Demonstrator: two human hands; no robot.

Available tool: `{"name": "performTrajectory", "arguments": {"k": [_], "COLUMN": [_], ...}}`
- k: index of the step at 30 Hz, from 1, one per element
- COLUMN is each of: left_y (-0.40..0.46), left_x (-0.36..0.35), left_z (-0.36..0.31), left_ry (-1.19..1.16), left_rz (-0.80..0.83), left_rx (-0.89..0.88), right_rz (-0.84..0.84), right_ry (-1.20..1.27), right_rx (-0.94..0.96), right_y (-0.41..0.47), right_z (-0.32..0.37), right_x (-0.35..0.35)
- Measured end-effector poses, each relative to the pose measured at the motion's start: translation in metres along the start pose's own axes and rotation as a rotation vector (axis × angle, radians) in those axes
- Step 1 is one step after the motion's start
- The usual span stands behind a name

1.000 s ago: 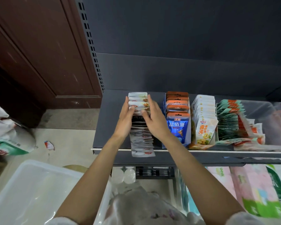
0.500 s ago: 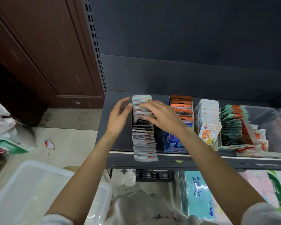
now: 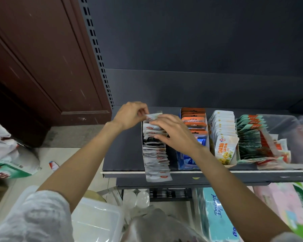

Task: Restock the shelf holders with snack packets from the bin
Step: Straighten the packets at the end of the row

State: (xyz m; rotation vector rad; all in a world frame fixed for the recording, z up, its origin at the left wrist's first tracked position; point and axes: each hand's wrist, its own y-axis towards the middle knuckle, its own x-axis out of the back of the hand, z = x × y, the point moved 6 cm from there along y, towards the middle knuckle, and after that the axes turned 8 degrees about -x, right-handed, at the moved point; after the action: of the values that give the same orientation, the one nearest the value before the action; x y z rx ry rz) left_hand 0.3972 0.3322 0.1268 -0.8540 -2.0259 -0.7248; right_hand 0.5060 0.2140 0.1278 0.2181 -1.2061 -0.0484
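Note:
A long row of silver-white snack packets [image 3: 156,154] stands in the leftmost holder on the dark shelf [image 3: 124,154], its front end jutting past the shelf edge. My left hand [image 3: 129,115] pinches the top corner of a packet [image 3: 153,116] at the back of that row. My right hand [image 3: 173,133] lies over the back half of the row with fingers spread, pressing the packets. A clear plastic bin [image 3: 94,220] sits low in front of me, its contents not visible.
Right of the row stand holders with orange-and-blue packets [image 3: 193,119], white-and-yellow packets [image 3: 224,130] and green-and-orange packets [image 3: 250,133]. Tissue packs [image 3: 215,215] fill the lower shelf. A brown door [image 3: 42,67] and white bags [image 3: 5,154] are at the left.
My left hand moved from beside the row up to its back end and took a packet corner between its fingers. My right hand slid back and now spreads over the packets.

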Motion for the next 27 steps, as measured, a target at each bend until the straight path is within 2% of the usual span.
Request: {"name": "performTrajectory", "arguments": {"k": [4, 8, 12, 14, 16, 20, 22, 24, 27], "left_y": [-0.006, -0.006, -0.006, -0.015, -0.026, -0.039, -0.042, -0.043, -0.049], "left_x": [0.0, 0.005, -0.002, -0.011, -0.024, -0.039, -0.043, -0.047, -0.047], "left_z": [0.0, -0.005, 0.011, 0.018, 0.016, 0.002, -0.01, -0.019, -0.022], "left_ry": [-0.008, -0.105, -0.193, -0.469, -0.721, -0.879, -0.877, -0.83, -0.874], "left_rz": [-0.078, -0.134, -0.043, 0.004, 0.026, -0.058, -0.111, -0.159, -0.365], "left_rx": [-0.031, -0.049, 0.111, 0.283, 0.411, 0.49, 0.495, 0.484, 0.514], "right_rz": [0.016, -0.038, -0.145, -0.06, 0.111, 0.259, 0.281, 0.208, 0.062], "right_ry": [-0.014, -0.035, -0.164, -0.188, -0.128, -0.096, 0.043, 0.256, 0.489], "right_rx": [0.007, 0.019, 0.014, -0.009, -0.06, -0.093, -0.1, -0.162, -0.394], "right_y": [0.0, 0.0, 0.005, 0.011, 0.014, 0.019, 0.018, 0.013, -0.001], "right_z": [0.002, 0.005, 0.003, 0.001, -0.003, -0.011, -0.009, -0.007, -0.013], "right_x": [-0.006, -0.009, -0.006, -0.011, -0.023, -0.033, -0.033, -0.029, -0.024]}}
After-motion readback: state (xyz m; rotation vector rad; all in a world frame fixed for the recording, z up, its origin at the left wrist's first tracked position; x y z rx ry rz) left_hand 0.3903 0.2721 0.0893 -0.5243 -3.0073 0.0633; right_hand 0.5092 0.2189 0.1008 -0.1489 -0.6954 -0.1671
